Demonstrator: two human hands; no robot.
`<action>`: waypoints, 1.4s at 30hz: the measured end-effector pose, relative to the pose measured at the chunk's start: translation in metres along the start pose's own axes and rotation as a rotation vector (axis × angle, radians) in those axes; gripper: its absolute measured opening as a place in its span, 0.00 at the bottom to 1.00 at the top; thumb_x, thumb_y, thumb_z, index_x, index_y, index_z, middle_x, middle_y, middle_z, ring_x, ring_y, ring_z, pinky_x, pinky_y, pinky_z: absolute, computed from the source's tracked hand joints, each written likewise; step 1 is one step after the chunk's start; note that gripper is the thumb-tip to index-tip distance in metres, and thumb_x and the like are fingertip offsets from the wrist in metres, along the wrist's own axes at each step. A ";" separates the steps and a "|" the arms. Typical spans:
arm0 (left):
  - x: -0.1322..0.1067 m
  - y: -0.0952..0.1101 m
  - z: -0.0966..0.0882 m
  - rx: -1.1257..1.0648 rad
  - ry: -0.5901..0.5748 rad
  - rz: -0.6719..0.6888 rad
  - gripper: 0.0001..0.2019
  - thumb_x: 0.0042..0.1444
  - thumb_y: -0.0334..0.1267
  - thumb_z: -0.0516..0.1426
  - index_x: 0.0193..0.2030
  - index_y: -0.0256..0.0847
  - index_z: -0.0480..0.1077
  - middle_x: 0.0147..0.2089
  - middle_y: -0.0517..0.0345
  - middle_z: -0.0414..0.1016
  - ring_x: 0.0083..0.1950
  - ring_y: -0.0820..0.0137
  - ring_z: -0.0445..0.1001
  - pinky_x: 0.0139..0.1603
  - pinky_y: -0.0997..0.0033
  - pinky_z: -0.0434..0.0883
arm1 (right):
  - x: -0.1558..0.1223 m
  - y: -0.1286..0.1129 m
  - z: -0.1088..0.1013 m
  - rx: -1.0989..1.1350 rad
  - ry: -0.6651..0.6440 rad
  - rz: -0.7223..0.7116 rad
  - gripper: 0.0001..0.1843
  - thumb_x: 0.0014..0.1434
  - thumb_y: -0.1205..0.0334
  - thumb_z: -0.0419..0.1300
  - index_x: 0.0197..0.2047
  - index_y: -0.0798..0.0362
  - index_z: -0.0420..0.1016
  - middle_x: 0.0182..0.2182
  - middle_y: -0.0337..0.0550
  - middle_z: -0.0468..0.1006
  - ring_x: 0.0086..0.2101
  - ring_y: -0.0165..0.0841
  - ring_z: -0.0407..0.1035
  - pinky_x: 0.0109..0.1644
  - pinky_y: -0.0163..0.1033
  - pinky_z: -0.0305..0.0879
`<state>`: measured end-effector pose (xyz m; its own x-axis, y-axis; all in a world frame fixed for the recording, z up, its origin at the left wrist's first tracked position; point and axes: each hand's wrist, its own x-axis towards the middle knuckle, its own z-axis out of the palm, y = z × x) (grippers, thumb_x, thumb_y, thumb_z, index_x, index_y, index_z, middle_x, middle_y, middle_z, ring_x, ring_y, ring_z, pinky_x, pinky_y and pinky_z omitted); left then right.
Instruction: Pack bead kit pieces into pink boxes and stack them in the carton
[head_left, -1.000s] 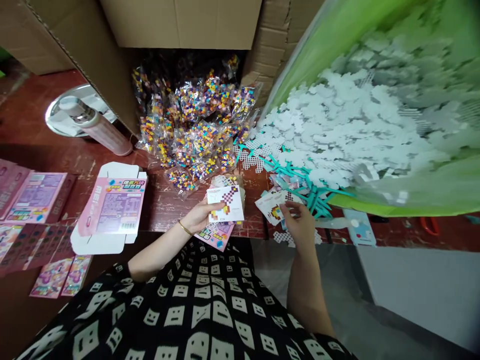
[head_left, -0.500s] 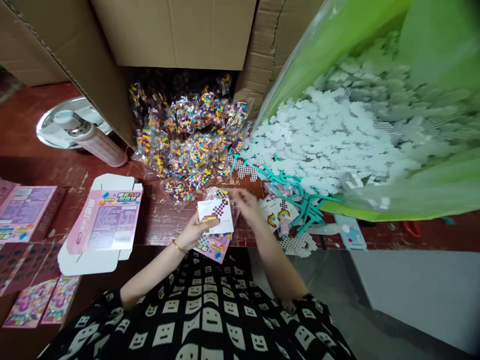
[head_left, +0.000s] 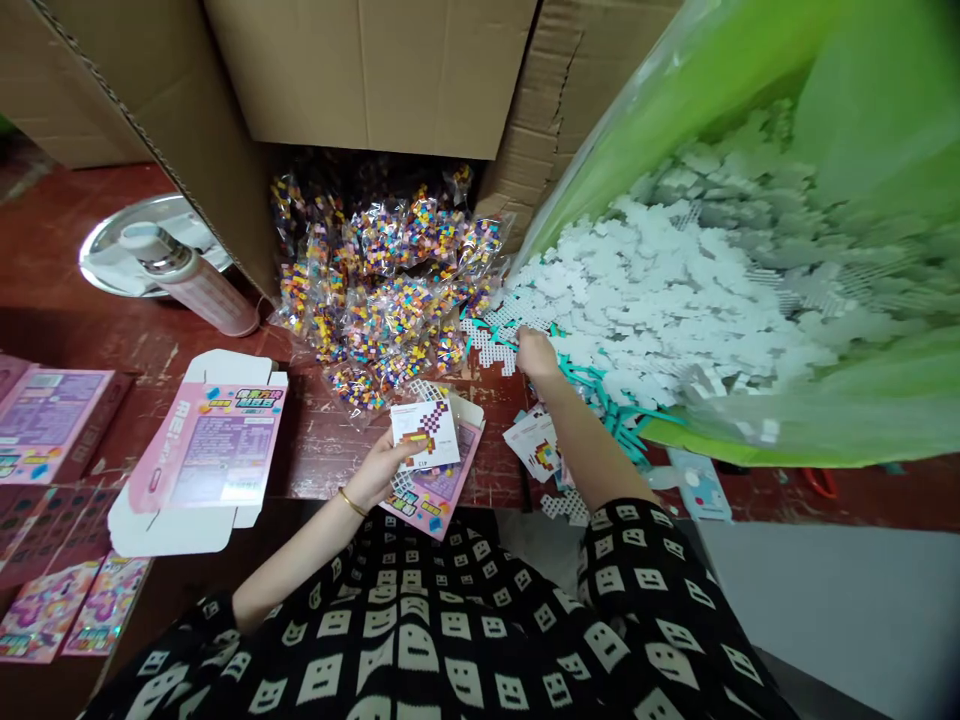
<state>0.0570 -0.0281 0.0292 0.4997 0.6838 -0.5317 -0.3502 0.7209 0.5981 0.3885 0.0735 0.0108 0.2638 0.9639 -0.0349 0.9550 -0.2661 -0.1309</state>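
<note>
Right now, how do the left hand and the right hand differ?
The left hand sits close to the body and holds a white card on top of a pink box; the right hand is stretched forward to the white plastic pieces spilling from the green bag. The left wrist wears a gold bracelet; the right wrist is bare. Both arms have black patterned sleeves.

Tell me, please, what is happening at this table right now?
A person is seated at a red-brown table. The left hand holds a white pattern card on top of a pink box. The right hand is stretched out to the white perforated plates spilling from a green bag, next to teal plastic pieces. Bags of coloured beads lie heaped in front of cardboard boxes.
</note>
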 end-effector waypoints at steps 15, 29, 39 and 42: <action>-0.001 -0.004 0.006 0.030 0.042 0.084 0.26 0.37 0.35 0.74 0.44 0.35 0.73 0.43 0.50 0.82 0.38 0.66 0.80 0.45 0.64 0.76 | 0.006 0.019 -0.040 0.179 0.010 -0.052 0.38 0.54 0.70 0.60 0.67 0.63 0.55 0.36 0.52 0.78 0.34 0.42 0.72 0.39 0.43 0.64; 0.003 -0.015 0.014 0.251 -0.119 0.298 0.32 0.38 0.35 0.74 0.52 0.41 0.72 0.43 0.56 0.79 0.45 0.65 0.76 0.53 0.65 0.72 | -0.160 -0.135 -0.035 1.398 -0.365 0.018 0.20 0.54 0.40 0.64 0.31 0.50 0.79 0.17 0.38 0.73 0.17 0.30 0.64 0.23 0.39 0.64; -0.006 -0.006 0.003 0.489 -0.271 0.307 0.28 0.52 0.41 0.67 0.59 0.37 0.69 0.51 0.48 0.78 0.51 0.61 0.77 0.55 0.62 0.73 | -0.154 -0.108 -0.024 1.079 0.057 -0.133 0.47 0.43 0.44 0.73 0.64 0.45 0.62 0.59 0.51 0.69 0.59 0.47 0.64 0.59 0.55 0.67; -0.011 0.010 0.002 0.679 -0.403 0.293 0.27 0.53 0.39 0.66 0.59 0.35 0.68 0.54 0.45 0.77 0.54 0.58 0.76 0.57 0.58 0.72 | -0.148 -0.091 -0.045 1.146 -0.154 -0.325 0.38 0.49 0.45 0.71 0.61 0.41 0.67 0.57 0.44 0.74 0.57 0.43 0.68 0.61 0.54 0.66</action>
<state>0.0495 -0.0283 0.0418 0.7525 0.6473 -0.1210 -0.0216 0.2079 0.9779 0.2690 -0.0449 0.0729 -0.0609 0.9966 0.0555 0.2777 0.0703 -0.9581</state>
